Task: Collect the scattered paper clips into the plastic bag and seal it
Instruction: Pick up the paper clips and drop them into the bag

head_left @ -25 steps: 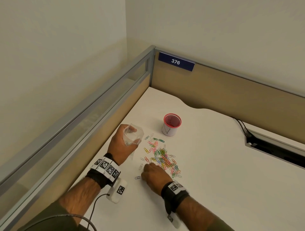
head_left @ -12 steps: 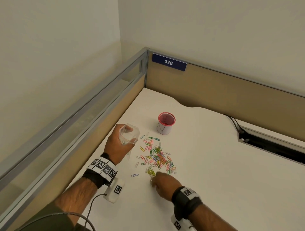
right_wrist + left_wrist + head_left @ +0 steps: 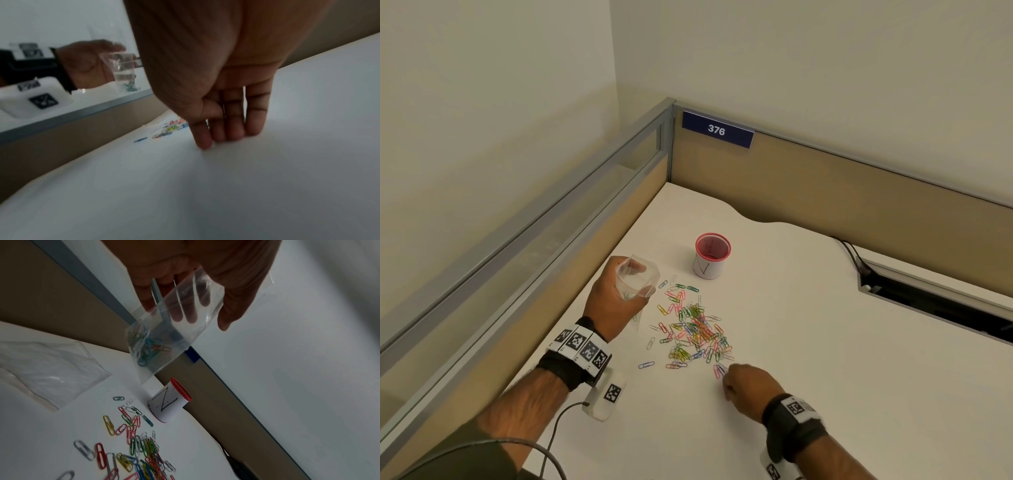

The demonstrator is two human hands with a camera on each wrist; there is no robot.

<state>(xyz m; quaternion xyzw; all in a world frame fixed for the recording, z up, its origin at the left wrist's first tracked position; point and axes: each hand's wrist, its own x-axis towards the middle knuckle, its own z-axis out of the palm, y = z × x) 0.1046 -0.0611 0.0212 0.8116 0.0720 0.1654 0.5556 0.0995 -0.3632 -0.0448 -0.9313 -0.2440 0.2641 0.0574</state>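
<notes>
— Hands first: what is each doing?
— Left hand [image 3: 616, 294] is raised above the worktop [image 3: 808, 342], fingers and thumb curled round the mouth of the plastic bag [image 3: 174, 324], holding it open. Right hand [image 3: 748, 385] is low on the worktop at the near edge of the paper clips [image 3: 695, 332], fingertips [image 3: 203, 142] bunched and pointing down onto the surface; whether they pinch a clip I cannot tell.
— How does the bag look?
— Small, clear, with a red line near its top. A few clips, blue, green and red, sit in its bottom corner.
— And the rest?
— Many coloured clips lie scattered in a loose heap between the hands, a few strays apart. A red-rimmed cup [image 3: 710, 255] wrapped in white paper stands upright just beyond the heap; nothing shows inside it. Another clear bag [image 3: 45, 373] lies flat on the worktop.
— Changed from a second ago?
— The right hand has slid from the heap's left near corner to its right near corner. The left hand keeps the bag up.
</notes>
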